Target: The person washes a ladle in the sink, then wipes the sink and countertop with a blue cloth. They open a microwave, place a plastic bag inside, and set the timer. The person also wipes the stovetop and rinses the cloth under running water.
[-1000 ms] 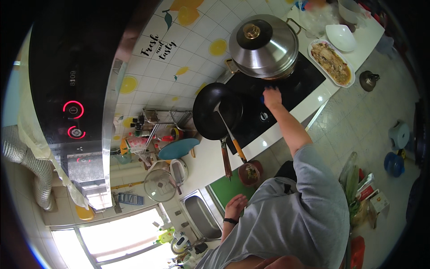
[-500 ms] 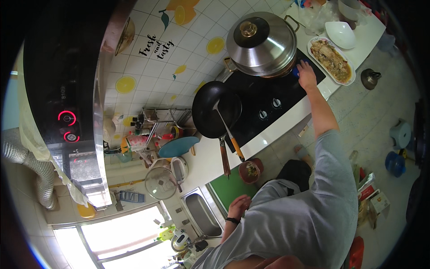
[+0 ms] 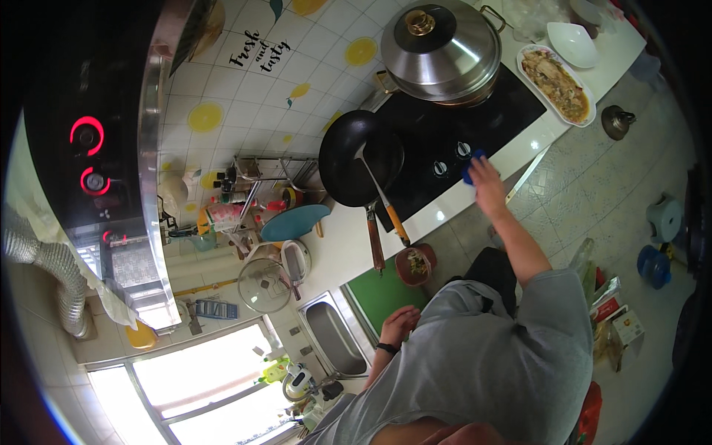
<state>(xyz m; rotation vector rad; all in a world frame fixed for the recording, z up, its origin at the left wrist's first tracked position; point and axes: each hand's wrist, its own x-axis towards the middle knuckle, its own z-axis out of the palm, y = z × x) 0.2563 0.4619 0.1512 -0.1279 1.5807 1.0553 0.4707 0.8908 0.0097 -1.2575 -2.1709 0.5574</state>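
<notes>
A blue cleaning cloth or sponge [image 3: 469,175] lies under the fingers of my right hand [image 3: 488,185], pressed on the front edge of the black glass cooktop [image 3: 493,122] beside its two knobs. The hand is closed on it. My left hand [image 3: 401,324], with a black band at the wrist, hangs over the edge of the green cutting board [image 3: 380,298]. Its fingers are loosely curled together and nothing shows in them. A black wok [image 3: 345,167] with a turner [image 3: 382,196] resting in it stands on the left burner. The large lidded steel pot [image 3: 445,63] covers the far right burner.
An oval plate of cooked food [image 3: 556,85] and a white bowl [image 3: 572,44] sit right of the cooktop. A reddish bowl of scraps [image 3: 413,265] stands at the counter's front edge. The sink [image 3: 335,337] is at the left, near a glass lid [image 3: 263,285].
My right hand has slid the blue cloth or sponge left and nearer, from beside the pot to near the knobs. My left hand has barely moved. The view has shifted slightly.
</notes>
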